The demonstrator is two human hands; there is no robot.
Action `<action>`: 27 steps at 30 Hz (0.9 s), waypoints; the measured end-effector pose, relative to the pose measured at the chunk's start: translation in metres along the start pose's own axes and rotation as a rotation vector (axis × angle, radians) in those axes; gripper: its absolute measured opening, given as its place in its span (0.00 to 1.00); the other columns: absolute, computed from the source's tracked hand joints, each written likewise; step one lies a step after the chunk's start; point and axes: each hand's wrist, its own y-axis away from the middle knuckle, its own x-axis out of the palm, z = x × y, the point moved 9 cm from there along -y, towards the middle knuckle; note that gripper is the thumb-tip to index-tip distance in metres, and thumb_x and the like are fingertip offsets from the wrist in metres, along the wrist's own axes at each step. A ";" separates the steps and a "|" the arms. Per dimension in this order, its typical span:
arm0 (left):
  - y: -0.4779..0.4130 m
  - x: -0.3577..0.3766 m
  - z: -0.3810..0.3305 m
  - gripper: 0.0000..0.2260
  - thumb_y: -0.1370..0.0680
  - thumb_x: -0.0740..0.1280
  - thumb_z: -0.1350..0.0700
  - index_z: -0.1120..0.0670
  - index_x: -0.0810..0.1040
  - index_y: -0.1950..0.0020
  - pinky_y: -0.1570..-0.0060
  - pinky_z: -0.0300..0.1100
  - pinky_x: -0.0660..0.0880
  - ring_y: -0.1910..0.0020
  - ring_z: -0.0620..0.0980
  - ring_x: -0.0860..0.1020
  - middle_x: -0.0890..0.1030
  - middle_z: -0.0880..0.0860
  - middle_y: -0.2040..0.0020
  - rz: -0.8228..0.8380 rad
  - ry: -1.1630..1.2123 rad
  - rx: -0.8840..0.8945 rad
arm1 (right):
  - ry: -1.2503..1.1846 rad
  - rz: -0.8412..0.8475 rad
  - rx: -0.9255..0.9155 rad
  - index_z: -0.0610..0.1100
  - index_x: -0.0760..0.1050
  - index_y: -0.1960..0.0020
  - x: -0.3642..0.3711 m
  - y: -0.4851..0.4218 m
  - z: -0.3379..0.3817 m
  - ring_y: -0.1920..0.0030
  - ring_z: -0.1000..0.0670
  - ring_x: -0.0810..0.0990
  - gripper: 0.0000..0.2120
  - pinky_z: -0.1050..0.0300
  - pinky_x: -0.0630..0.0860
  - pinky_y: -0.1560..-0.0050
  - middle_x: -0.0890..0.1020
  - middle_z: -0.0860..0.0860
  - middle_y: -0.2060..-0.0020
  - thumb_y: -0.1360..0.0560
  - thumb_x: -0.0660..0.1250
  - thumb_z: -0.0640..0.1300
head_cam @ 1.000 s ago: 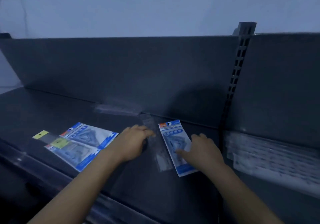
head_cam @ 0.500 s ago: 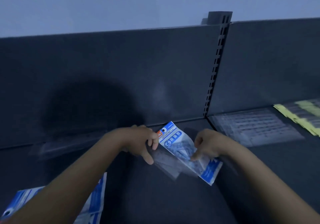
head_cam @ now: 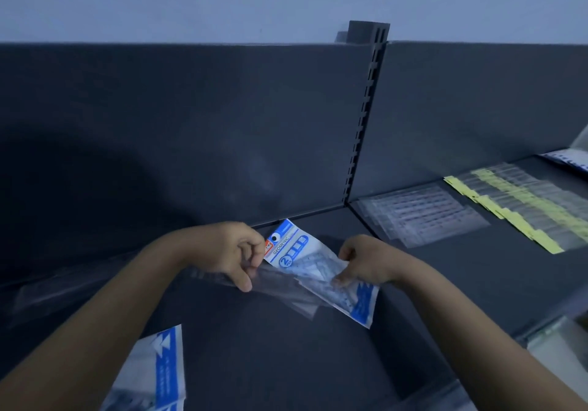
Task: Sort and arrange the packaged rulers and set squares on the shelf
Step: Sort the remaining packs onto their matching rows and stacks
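Observation:
A blue-and-white set-square pack (head_cam: pixel 313 269) marked GEOMETRIC is raised a little above the dark shelf (head_cam: pixel 270 363), tilted. My right hand (head_cam: pixel 362 261) pinches its right edge. My left hand (head_cam: pixel 230 251) pinches a clear packaged ruler (head_cam: pixel 286 289) that crosses under the pack, and touches the pack's top left corner. Another blue-and-white set-square pack (head_cam: pixel 156 375) lies at the lower left, partly behind my left forearm.
On the right shelf section lies a row of clear ruler packs (head_cam: pixel 420 213), then ruler packs with yellow labels (head_cam: pixel 515 207), and a blue-white pack edge (head_cam: pixel 569 159) at the far right. A slotted upright post (head_cam: pixel 366 118) divides the dark back panels.
Both hands have lifted the set-square pack and the clear ruler off the shelf and tilted them. My view has turned to the right, bringing more of the right shelf section into sight.

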 end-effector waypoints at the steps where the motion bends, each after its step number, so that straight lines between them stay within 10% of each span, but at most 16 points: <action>1: 0.003 -0.002 -0.002 0.13 0.32 0.77 0.62 0.54 0.75 0.56 0.69 0.40 0.74 0.66 0.48 0.76 0.83 0.46 0.63 -0.002 0.031 0.020 | -0.040 -0.010 -0.011 0.45 0.75 0.58 -0.002 0.001 0.000 0.56 0.50 0.79 0.09 0.59 0.73 0.60 0.80 0.51 0.59 0.32 0.75 0.43; 12: -0.029 -0.041 -0.111 0.09 0.23 0.68 0.63 0.53 0.81 0.46 0.62 0.35 0.71 0.63 0.47 0.75 0.83 0.49 0.60 -0.396 0.392 0.270 | -0.315 -0.066 -0.172 0.42 0.79 0.51 -0.067 0.042 -0.065 0.50 0.47 0.83 0.08 0.47 0.78 0.44 0.85 0.47 0.52 0.29 0.71 0.38; 27: -0.208 0.063 -0.232 0.09 0.30 0.75 0.63 0.52 0.81 0.54 0.57 0.33 0.75 0.61 0.40 0.78 0.81 0.44 0.61 -0.464 0.069 0.093 | -0.368 0.121 -0.297 0.47 0.79 0.63 -0.168 0.081 -0.263 0.69 0.62 0.77 0.09 0.69 0.69 0.63 0.80 0.58 0.71 0.27 0.68 0.35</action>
